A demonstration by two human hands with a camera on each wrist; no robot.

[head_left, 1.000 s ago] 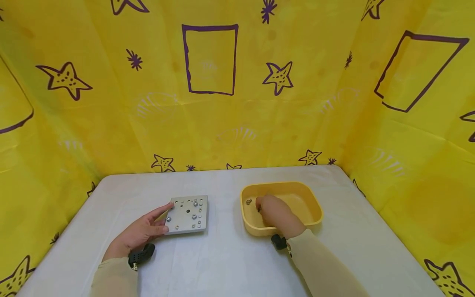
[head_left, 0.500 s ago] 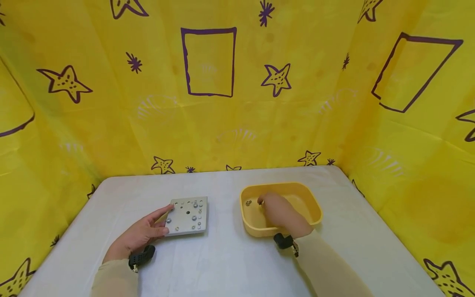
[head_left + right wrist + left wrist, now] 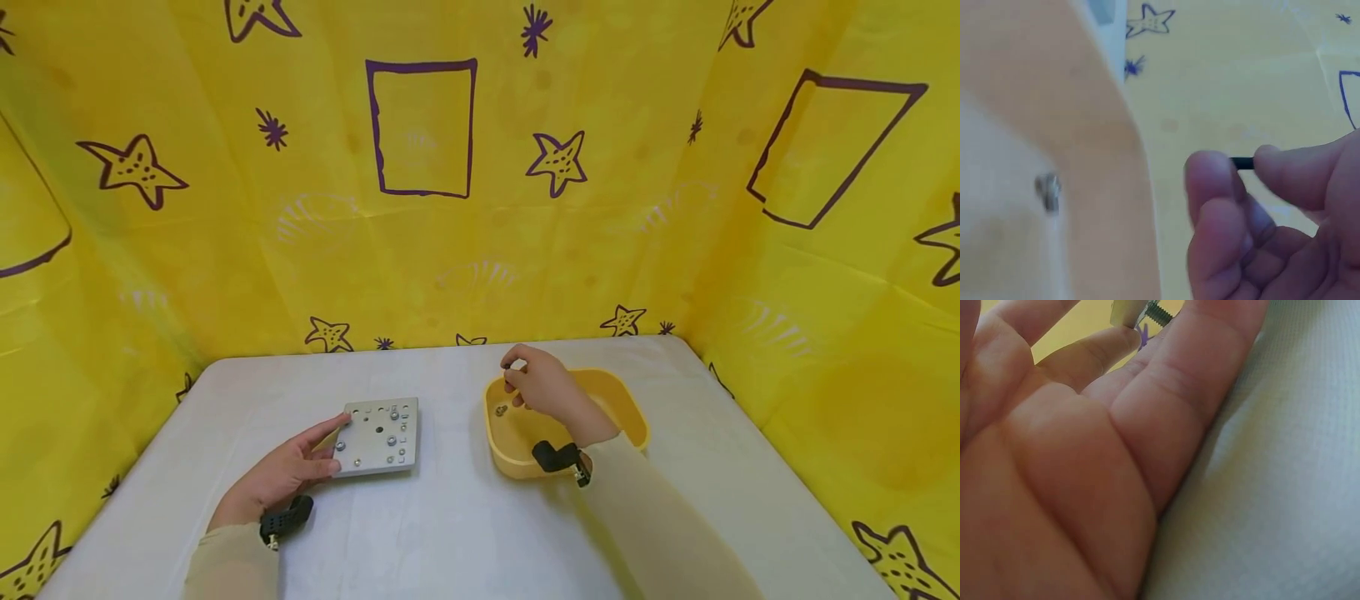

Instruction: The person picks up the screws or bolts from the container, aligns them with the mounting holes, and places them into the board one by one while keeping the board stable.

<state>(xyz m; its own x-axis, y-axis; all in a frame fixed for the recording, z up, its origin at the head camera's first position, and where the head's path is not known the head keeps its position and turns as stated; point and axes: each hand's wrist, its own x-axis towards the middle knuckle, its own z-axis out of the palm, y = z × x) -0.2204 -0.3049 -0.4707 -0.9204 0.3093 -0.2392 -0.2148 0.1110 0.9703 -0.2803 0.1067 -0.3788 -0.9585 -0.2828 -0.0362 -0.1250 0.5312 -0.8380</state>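
A square metal plate with several holes and small screws lies left of centre in the head view. My left hand grips its left side, thumb at the near corner and a finger at the far corner. A threaded screw end pokes out from the plate in the left wrist view. My right hand is raised above the yellow tray. Between its thumb and fingertip it pinches a short black rod, whose ends are hidden by the fingers. Small metal screws lie inside the tray's left side.
A white cloth covers the table. Yellow curtains with drawn stars and frames stand behind and at both sides. The tray's raised wall is close beside the right hand.
My right hand has risen out of the tray, away from me and slightly left, carrying the short black rod. My left hand and the plate have stayed in place.
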